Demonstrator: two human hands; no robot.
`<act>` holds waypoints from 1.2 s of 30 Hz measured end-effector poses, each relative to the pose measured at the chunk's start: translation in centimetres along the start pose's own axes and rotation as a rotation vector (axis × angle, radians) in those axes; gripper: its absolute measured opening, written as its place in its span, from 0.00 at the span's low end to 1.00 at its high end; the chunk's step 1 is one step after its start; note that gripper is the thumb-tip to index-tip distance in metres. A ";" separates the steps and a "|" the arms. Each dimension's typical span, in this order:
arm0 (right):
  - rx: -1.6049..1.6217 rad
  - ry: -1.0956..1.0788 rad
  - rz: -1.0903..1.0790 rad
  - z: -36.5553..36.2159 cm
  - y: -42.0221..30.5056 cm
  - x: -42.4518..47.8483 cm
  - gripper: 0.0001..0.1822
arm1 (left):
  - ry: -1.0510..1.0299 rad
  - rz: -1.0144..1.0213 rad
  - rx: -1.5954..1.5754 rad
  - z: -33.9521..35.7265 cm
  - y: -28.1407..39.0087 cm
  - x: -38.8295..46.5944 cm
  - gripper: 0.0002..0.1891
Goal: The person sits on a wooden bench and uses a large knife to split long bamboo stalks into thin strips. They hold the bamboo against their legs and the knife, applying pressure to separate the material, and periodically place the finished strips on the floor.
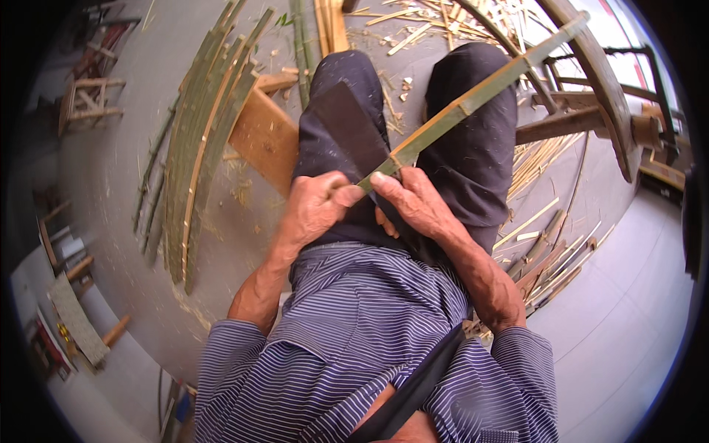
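Note:
A split bamboo strip [471,102], green on one face and pale along its cut edge, slants across my lap to the upper right. My left hand [318,205] pinches its near end between thumb and fingers. Close beside it, my right hand [412,196] lays its thumb on the strip. The right fingers curl below, around what looks like the handle of a broad dark cleaver [352,127]; the handle is mostly hidden. The cleaver's blade lies flat-looking over my left thigh, and its edge meets the strip near my right thumb.
Several long green bamboo strips [213,133] lean over a wooden bench [263,141] at left. A curved wooden frame [595,83] stands by my right knee. Shavings [407,86] litter the floor ahead. Thin bamboo splints [545,160] and long tools [559,266] lie at right.

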State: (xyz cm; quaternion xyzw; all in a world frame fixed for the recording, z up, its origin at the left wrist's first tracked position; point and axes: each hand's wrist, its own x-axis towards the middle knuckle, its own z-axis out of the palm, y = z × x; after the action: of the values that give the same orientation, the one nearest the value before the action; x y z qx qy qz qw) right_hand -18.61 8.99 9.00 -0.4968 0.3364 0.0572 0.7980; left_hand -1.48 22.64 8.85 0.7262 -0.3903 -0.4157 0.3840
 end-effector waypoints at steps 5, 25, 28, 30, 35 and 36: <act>-0.113 0.088 0.005 0.0 -0.1 -0.3 0.17 | 0.157 0.313 0.097 -2.0 7.7 6.6 0.19; -0.673 0.021 -0.241 2.1 1.6 0.6 0.19 | 0.077 0.508 -0.100 7.4 18.9 18.9 0.23; -0.654 0.091 -0.200 2.0 0.3 0.0 0.20 | 0.203 0.701 -0.102 3.5 22.5 20.2 0.23; -0.576 0.147 -0.154 0.6 -0.1 0.2 0.20 | 0.179 0.732 -0.162 -0.9 23.1 19.8 0.23; -0.400 0.111 -0.040 -0.2 0.3 1.0 0.21 | 0.403 0.532 -0.269 -8.9 20.3 20.8 0.22; -0.404 0.095 -0.051 -0.3 0.7 1.1 0.21 | 0.404 0.522 -0.265 -9.3 19.3 21.2 0.22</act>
State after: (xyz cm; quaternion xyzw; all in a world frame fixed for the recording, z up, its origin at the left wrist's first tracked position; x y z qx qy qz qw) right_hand -18.19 8.79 7.76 -0.6571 0.3428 0.0796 0.6667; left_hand 9.60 -1.71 22.77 0.6135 -0.4215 -0.1985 0.6377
